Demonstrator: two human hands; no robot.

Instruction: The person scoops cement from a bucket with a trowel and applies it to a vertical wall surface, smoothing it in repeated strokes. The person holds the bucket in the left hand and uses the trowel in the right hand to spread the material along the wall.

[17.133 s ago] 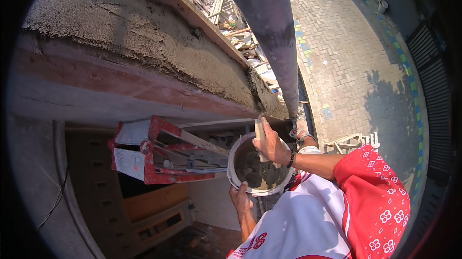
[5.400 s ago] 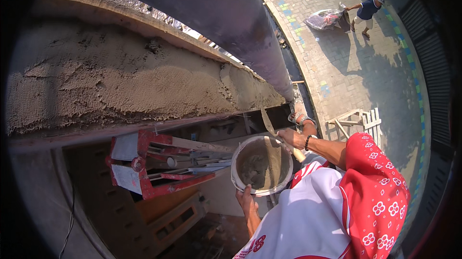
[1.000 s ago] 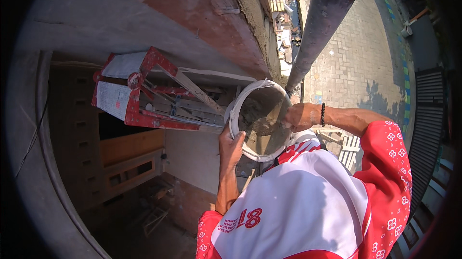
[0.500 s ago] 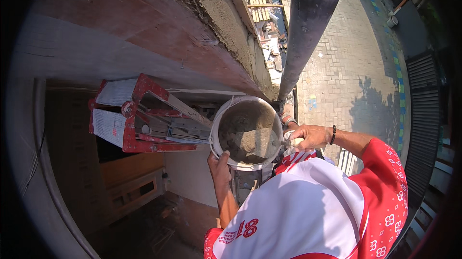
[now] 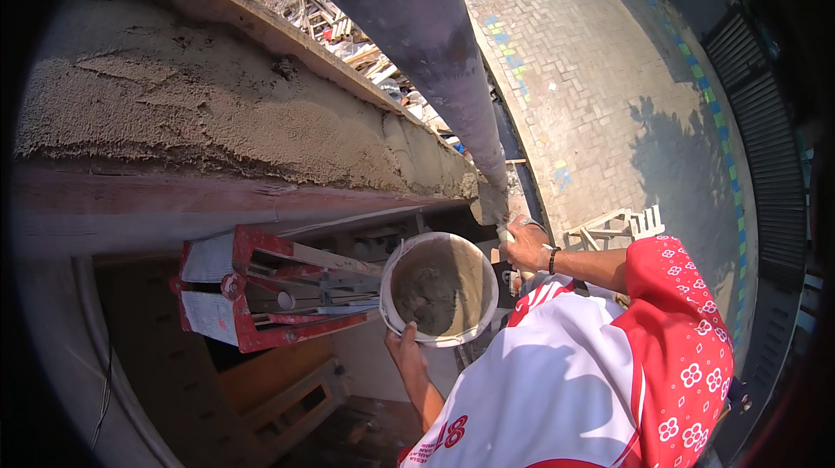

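Note:
My left hand (image 5: 407, 349) grips the near-left rim of a white bucket (image 5: 388, 294), thumb over the edge. Inside the bucket lies wet grey mortar (image 5: 430, 296), partly in shade. My right hand (image 5: 525, 247) is closed round the handle of a trowel (image 5: 493, 200), just right of the bucket. Its blade points away from me, close to the foot of a dark pole and the end of a ledge of rough mortar (image 5: 261, 120). How much mortar lies on the blade is hard to make out.
A red-framed stepladder (image 5: 252, 290) stands left of the bucket. The thick dark pole (image 5: 435, 59) rises beyond my right hand. A wooden board (image 5: 287, 37) edges the mortar ledge. Far below lie paving (image 5: 565, 59), scrap wood and a pale wooden frame (image 5: 613, 229).
My right hand has lifted the trowel out of the bucket and swung it away toward the ledge's end. My view has turned left, showing more ledge. My left hand stays on the rim.

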